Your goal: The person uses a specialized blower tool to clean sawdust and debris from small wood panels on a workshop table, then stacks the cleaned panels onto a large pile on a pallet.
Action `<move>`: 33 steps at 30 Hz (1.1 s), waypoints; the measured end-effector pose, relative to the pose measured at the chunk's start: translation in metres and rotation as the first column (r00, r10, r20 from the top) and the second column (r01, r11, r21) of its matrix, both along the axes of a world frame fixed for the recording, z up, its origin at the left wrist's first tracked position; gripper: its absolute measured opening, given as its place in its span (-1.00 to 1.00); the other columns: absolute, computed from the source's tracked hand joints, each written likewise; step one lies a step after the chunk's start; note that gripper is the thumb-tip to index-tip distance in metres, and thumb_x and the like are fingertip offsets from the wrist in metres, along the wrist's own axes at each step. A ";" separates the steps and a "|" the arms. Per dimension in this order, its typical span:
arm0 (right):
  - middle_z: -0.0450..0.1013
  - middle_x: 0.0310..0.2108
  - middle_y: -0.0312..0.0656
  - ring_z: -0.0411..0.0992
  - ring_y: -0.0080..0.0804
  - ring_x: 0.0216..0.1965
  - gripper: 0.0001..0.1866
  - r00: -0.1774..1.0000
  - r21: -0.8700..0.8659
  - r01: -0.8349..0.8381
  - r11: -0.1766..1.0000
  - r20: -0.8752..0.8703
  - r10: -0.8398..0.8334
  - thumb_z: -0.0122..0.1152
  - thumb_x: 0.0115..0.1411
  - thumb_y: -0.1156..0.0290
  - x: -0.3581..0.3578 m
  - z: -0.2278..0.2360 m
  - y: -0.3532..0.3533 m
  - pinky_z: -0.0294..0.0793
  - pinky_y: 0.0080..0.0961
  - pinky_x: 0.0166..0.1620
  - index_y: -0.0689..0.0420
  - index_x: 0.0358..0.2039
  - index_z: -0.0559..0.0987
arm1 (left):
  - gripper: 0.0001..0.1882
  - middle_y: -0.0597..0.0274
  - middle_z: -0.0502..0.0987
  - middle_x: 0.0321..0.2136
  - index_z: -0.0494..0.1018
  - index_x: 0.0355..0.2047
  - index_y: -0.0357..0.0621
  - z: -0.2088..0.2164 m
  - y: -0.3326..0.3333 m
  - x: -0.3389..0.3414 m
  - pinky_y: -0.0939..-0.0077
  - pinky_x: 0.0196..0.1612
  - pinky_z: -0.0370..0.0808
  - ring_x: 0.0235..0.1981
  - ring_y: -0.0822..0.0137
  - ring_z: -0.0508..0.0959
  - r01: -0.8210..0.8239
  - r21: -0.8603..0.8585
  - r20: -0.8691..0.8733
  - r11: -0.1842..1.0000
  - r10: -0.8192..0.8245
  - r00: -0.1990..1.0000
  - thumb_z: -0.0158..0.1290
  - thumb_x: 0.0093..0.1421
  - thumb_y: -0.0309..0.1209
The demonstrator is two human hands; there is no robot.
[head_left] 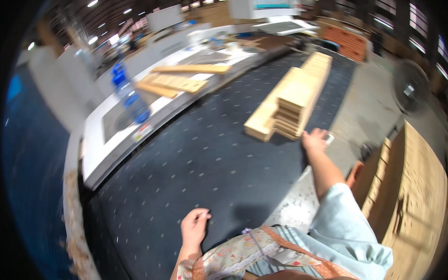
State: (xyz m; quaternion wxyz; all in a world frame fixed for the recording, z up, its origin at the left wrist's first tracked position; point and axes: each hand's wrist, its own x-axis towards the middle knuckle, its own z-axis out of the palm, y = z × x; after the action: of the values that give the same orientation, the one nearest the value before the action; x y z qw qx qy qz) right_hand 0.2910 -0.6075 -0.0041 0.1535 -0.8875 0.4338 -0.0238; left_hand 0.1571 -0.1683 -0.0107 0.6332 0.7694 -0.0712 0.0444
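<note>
My right hand (314, 141) reaches forward to the near right corner of a stack of light wooden boards (295, 95). Its fingers are spread, and the fingertips are beside the stack's lower end; whether they touch it is too blurred to tell. A small whitish object (328, 138) shows just beyond those fingers, and I cannot make out what it is. Closer to me, my left hand (194, 227) hovers over the black table (183, 163) with thumb and fingers curled together. Anything inside that hand is hidden. The boards lie lengthwise, with a longer piece along the stack's left side.
On the left, a white machine bed (105, 155) borders the table, carrying loose wooden strips (174, 81) and a blue-capped plastic bottle (131, 100). Large wooden panels (414, 191) stand at my right. A round black fan (410, 87) and an orange stack (343, 41) are farther off.
</note>
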 end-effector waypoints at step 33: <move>0.27 -0.02 -0.08 0.14 -0.17 0.16 -0.55 0.452 -0.443 -0.365 0.819 0.685 0.571 0.14 -0.07 0.47 -0.035 -0.030 -0.007 0.07 -0.11 0.20 0.14 -0.09 0.38 | -0.76 -0.09 0.52 -0.48 0.53 -0.44 -0.25 -0.018 0.003 0.031 0.13 -0.31 0.43 -0.42 -0.10 0.49 -0.286 0.715 0.447 0.637 -0.102 0.889 0.00 0.09 -0.31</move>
State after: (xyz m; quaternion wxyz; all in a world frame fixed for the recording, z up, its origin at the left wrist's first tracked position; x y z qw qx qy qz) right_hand 0.2558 -0.6146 -0.0337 0.2256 -0.8766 0.0491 -0.4222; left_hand 0.1885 -0.1656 -0.0287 0.2103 0.9344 -0.1863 0.2188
